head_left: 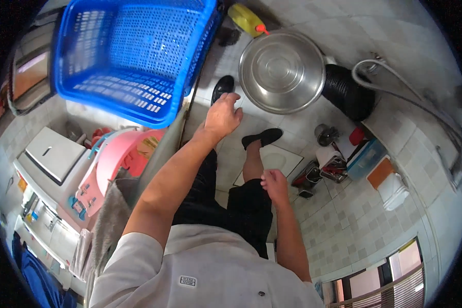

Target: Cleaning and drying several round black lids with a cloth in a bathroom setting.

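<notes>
My left hand [224,116] reaches forward in midair with its thumb and fingers apart. Nothing is in it. Closest to this hand are a large blue plastic basket [143,36], up and to the left, and a round stainless steel basin [282,72], to the right. Both are apart from my fingers. Nearer my body, my right hand [275,186] hangs over the floor with its fingers curled in, and no object shows in it. Inside the basket, bare slotted walls and bottom are visible.
A yellow jug [245,20] with a red cap stands behind the basin. Right of it are a black ribbed object [349,92] and a shower hose [410,87]. A pink basin [131,154] and a grey towel [113,220] lie left. A squat toilet [280,160] is set in the floor.
</notes>
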Tool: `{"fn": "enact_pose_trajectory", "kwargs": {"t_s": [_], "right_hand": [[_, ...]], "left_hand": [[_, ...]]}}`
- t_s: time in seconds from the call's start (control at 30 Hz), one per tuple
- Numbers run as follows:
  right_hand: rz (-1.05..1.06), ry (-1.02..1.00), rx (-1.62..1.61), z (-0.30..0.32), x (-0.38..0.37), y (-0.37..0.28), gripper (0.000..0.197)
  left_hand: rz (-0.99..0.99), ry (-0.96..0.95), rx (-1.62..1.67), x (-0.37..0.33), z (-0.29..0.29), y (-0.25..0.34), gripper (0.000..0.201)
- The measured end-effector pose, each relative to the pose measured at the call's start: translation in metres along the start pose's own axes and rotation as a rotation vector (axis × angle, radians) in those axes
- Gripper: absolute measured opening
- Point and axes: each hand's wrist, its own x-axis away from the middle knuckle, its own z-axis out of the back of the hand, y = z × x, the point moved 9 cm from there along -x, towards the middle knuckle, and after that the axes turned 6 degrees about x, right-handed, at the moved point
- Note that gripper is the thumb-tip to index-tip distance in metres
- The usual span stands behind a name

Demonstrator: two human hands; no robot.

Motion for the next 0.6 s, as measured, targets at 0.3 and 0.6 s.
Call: {"fn": "enact_pose_trajectory", "kwargs": {"t_s": [0.3,0.6], "right_hand": [[0.24,-0.288,0.64,-0.155,-0.202,0.101,0.042],[0.0,-0.466,-0.007,-0.302,-0.24,0.212,0.068]], "left_hand": [[-0.033,-0.378,-0.016,-0.033,-0.114,-0.015,0.033],[-0.243,-0.503,-0.399,-0.073,-0.126,-0.017,0.032]]}}
